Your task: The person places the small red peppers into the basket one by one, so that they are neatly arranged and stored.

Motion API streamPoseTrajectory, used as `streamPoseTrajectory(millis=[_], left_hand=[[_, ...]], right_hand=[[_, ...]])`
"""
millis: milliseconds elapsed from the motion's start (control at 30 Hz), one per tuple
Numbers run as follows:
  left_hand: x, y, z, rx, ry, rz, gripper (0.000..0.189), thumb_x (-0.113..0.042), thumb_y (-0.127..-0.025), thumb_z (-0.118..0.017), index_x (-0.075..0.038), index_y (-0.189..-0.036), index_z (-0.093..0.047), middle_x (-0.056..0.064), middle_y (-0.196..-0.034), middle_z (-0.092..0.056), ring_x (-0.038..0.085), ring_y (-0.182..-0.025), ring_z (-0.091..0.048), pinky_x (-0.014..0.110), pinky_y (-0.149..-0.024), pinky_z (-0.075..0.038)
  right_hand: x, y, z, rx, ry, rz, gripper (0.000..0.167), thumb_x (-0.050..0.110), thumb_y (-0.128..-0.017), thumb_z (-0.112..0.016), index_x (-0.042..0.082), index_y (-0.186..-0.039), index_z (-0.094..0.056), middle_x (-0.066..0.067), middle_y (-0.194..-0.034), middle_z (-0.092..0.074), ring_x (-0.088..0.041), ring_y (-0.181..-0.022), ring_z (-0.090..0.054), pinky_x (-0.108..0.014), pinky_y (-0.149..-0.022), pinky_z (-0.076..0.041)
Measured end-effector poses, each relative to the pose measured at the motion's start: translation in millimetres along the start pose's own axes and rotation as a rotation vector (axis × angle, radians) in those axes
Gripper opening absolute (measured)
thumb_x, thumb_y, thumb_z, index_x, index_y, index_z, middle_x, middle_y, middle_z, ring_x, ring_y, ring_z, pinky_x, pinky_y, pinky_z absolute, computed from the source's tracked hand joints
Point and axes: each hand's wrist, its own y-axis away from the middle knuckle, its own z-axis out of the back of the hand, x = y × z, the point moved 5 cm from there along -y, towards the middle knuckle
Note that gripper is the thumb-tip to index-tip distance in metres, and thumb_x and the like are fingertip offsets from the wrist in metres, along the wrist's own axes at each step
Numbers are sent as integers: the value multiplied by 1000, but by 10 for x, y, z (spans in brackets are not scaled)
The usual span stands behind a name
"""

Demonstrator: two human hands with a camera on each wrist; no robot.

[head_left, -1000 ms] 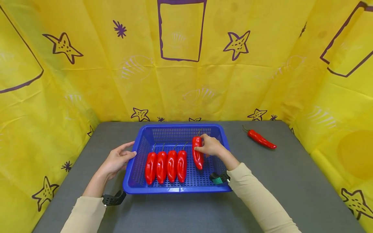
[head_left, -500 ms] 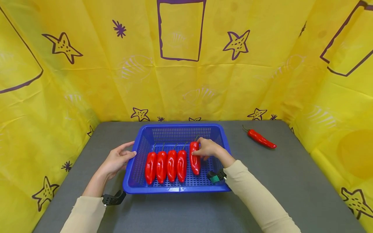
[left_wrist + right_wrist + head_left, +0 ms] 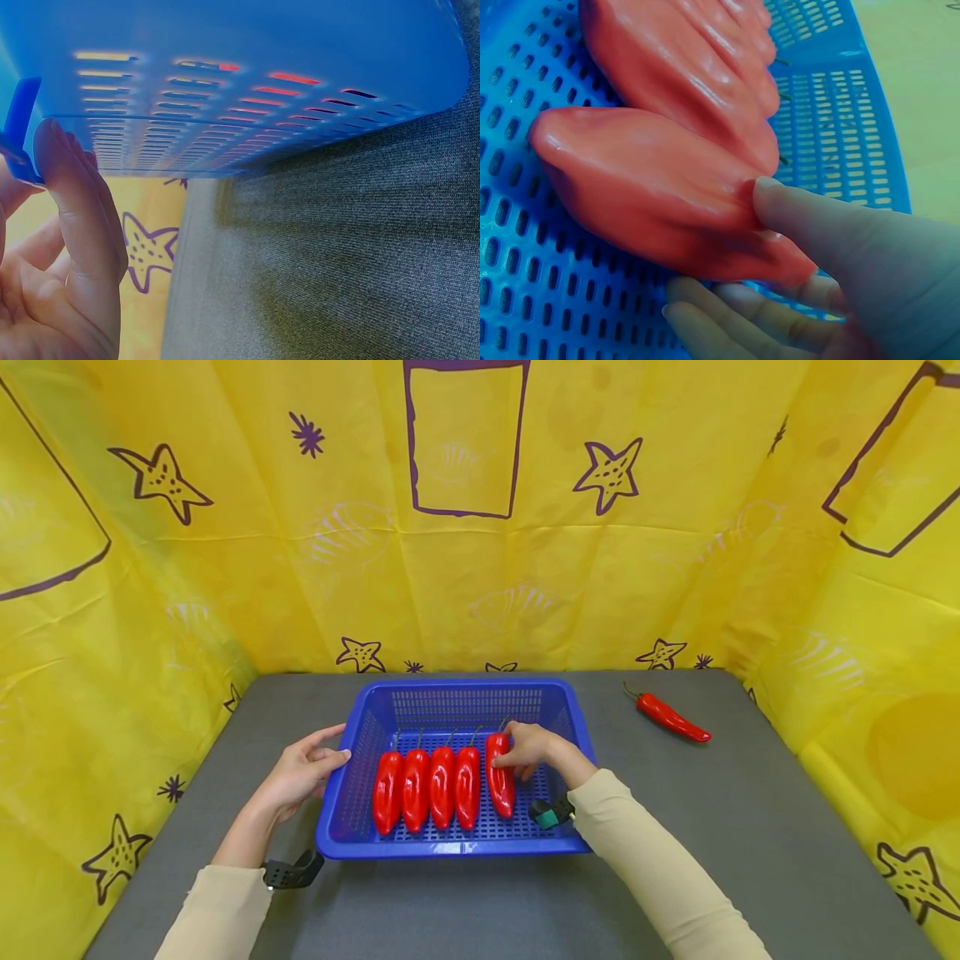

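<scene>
A blue plastic basket (image 3: 457,850) with slotted walls stands on the grey table. Inside it, several glossy red chili peppers (image 3: 442,789) lie side by side, stems pointing away. My right hand (image 3: 528,747) pinches another red chili pepper (image 3: 500,785) between thumb and fingers, just right of that row. In the right wrist view, the thumb presses on top of this chili pepper (image 3: 645,180) and fingers reach beneath its stem end. At the left side, my left hand (image 3: 303,768) grips the basket's rim; in the left wrist view its fingers (image 3: 75,195) lie against the outer wall.
One more red chili pepper (image 3: 671,718) lies on the grey table (image 3: 675,827) to the right of the basket. A yellow cloth (image 3: 465,585) with starfish drawings hangs behind and along both sides.
My right hand has brought its chili pepper down, toward me and slightly left, closer to the row. The left hand and the basket have stayed in place.
</scene>
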Motion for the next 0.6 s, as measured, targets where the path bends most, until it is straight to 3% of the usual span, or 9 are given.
streamPoseTrajectory(millis=[600], left_hand=[[10, -7, 2, -2, -1, 8, 68, -26, -90, -60, -12, -146, -24, 14, -94, -65, 25, -78, -68, 44, -69, -56]], right_hand=[[-10, -12, -91, 67, 78, -38, 49, 27, -83, -68, 5, -120, -46, -10, -86, -58, -22, -71, -65, -34, -61, -57]])
